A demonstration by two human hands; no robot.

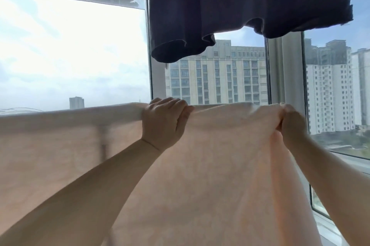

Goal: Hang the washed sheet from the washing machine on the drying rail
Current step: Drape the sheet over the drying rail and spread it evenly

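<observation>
We've got the thin peach cotton sheet (210, 165) stretched up at the window — left hand (163, 123) and right hand (291, 123) both have fingers curled tight, gripping its top edge, under a hanging dark navy garment (240, 5).

One sheet (220, 155), one dark garment (240, 1), two hands: left hand (163, 123), right hand (291, 123).

We look out from the head, facing the window (80, 49), close behind the left hand (163, 121) and right hand (293, 123).
</observation>
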